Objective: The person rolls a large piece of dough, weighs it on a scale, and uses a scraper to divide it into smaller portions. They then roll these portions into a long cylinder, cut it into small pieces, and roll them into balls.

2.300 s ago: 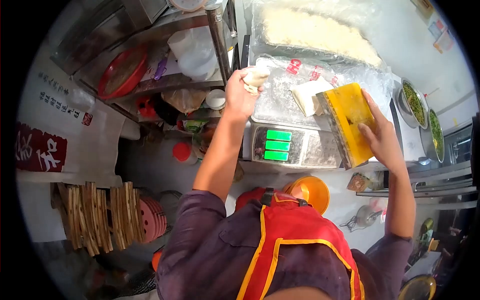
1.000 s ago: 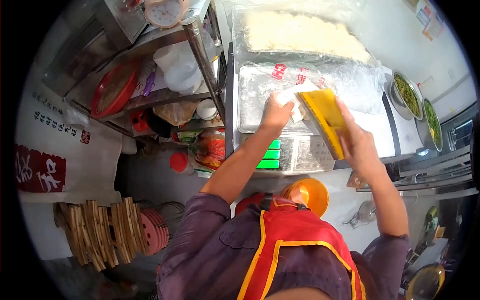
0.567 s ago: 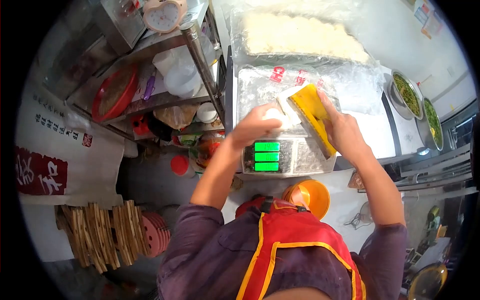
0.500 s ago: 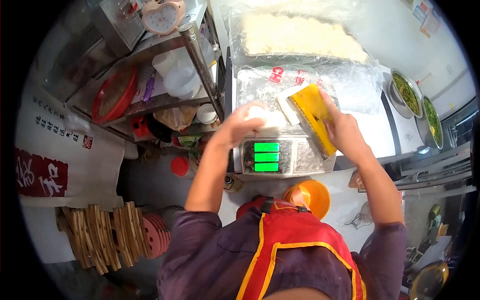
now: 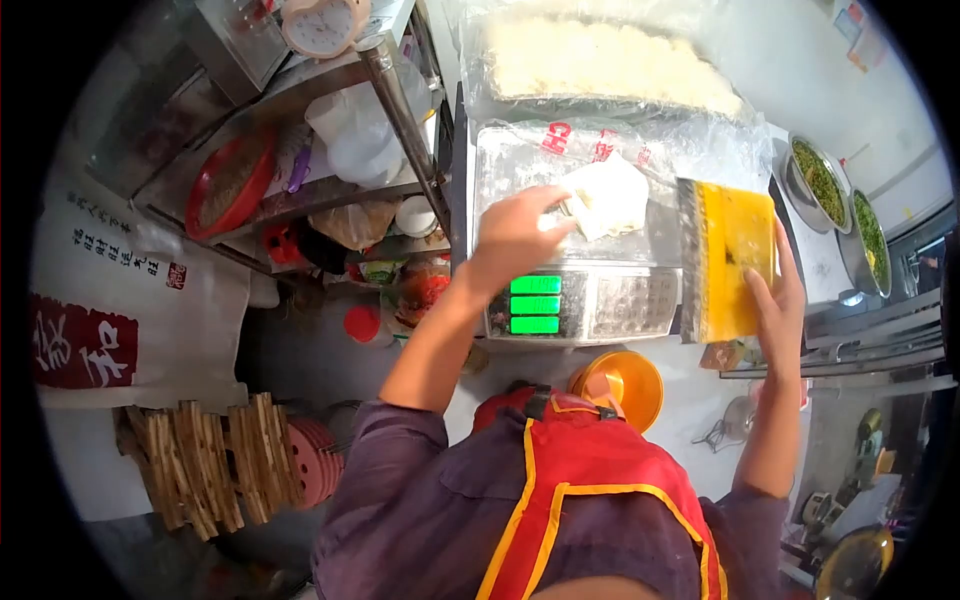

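A folded piece of white dough (image 5: 612,198) lies on the plastic-covered pan of a digital scale (image 5: 630,305). My left hand (image 5: 520,230) is at the dough's left edge, with thumb and forefinger curled in against it; the other fingers are partly hidden. My right hand (image 5: 780,300) grips a yellow-handled dough scraper (image 5: 738,262), held upright to the right of the scale, its metal blade facing left. Three green readouts glow on the scale's front panel; their digits are too blurred to read.
Behind the scale, a large dough slab (image 5: 600,62) lies in clear plastic. Metal bowls of chopped greens (image 5: 818,185) stand at right. A metal shelf (image 5: 385,110) with a red basin (image 5: 230,190) is at left. An orange bucket (image 5: 645,390) sits below the scale.
My right hand has carried the scraper right, away from the dough. My left hand has moved right to the dough on the pan, and the loose piece it held is no longer seen separately.
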Demonstrator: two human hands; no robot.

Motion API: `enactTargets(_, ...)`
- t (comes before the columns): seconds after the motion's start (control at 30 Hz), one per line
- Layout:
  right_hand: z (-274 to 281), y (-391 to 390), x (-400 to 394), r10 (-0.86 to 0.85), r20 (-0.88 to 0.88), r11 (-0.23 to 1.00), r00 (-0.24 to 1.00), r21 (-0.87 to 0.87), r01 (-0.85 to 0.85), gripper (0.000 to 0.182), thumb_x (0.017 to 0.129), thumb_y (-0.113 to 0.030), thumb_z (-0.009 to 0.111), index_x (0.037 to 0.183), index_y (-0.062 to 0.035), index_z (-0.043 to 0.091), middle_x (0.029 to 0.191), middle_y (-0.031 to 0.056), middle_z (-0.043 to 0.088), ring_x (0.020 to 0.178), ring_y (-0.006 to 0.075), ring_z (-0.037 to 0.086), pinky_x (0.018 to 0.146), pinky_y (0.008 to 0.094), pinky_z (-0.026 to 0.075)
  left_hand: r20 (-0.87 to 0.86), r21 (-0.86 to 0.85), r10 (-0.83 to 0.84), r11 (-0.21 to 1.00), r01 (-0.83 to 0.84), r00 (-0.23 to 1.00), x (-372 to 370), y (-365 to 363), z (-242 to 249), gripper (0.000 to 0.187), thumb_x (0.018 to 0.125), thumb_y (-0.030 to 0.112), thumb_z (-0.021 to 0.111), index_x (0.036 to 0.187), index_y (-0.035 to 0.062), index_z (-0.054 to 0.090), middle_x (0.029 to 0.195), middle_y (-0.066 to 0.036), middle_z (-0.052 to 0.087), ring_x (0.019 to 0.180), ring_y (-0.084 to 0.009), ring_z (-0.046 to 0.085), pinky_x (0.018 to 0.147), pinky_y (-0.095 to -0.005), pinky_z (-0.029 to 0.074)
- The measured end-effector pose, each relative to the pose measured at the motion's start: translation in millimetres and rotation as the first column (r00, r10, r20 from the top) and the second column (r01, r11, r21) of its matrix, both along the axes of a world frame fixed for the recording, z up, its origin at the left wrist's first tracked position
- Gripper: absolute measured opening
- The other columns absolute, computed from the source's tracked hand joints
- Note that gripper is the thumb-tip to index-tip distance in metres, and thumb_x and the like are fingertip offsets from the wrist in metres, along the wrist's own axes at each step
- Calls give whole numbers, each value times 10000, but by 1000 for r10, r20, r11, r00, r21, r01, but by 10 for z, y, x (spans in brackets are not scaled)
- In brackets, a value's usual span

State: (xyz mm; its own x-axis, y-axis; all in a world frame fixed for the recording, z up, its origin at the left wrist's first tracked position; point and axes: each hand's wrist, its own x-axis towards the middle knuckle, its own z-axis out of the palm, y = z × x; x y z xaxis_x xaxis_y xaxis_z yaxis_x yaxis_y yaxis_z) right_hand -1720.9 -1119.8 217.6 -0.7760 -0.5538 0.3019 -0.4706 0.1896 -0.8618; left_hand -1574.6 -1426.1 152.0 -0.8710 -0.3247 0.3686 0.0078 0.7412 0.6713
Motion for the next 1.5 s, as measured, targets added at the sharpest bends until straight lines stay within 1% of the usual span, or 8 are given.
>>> enactTargets(0.2,-522,726,185,-236,194,966,952,-60,252,645,862,32,515,1467,0,294,1424,152,430,1239,201,485,1029,310,394,531,-562,312,825,52,788,-775,680,-69,980,800,474,691,1520,142,115,1064,-287,638,914,-331,672,708,-398,556)
enactTargets(0.43,-1135,1455,739,-568,-90,799,818,178,574,650,825,-58,637,1421,-13,383,1425,148,434,1292,246,438,1076,354,343,189,-569,-128,794,215,974,-1412,76,-452,758,727,470,721,1306,30,508,1087,-233,643,974,-385,617,836,-466,489)
enactTargets(0.67,-1173,1788,1596,-758,164,652,631,209,729,675,836,-142,615,1439,-41,330,1357,210,491,1258,306,493,1038,356,379,134,763,-406,624,167,904,-1318,-978,-167,378,854,156,603,1169,-45,546,1053,-141,627,917,-238,613,829,-360,484)
enactTargets(0.7,-1188,1936,1759,-778,158,628,607,209,750,676,835,-141,615,1440,-47,329,1343,209,504,1247,304,503,1031,356,385,-95,-15,-637,770,638,765,-1193,-1318,-374,411,894,221,556,1199,-53,528,1119,-176,604,994,-287,599,868,-406,473)
enactTargets(0.8,-1229,2319,2312,-822,210,560,529,132,818,681,842,-132,616,1451,-53,321,1292,170,539,1167,237,542,990,331,413,-102,709,-343,634,310,934,-747,-960,-240,416,879,211,582,1200,-49,532,1121,-163,607,992,-270,601,865,-393,476)
enactTargets(1.03,-1349,3105,3554,-897,215,424,387,165,890,688,844,-148,622,1455,-55,321,1241,137,569,1074,202,581,936,322,447,-123,881,-531,330,338,839,47,838,-327,437,844,188,645,1202,-39,540,1127,-132,615,989,-231,605,859,-362,485)
enactTargets(1.3,-1709,4264,6198,-945,326,15,-38,161,987,691,829,-119,607,1450,-21,319,1312,152,531,1173,187,536,994,312,412,103,989,-994,105,104,23,1455,4533,-1124,474,803,160,717,1205,-28,549,1133,-96,624,984,-186,609,852,-327,495)
enactTargets(1.5,-1713,4507,8273,-803,316,-492,-505,127,861,676,800,-69,590,1432,-25,356,1317,185,536,1203,244,531,1011,330,403,204,968,-623,13,251,-755,2862,6896,-1161,420,865,148,689,1230,-5,548,1118,-63,638,985,-137,610,863,-281,492)
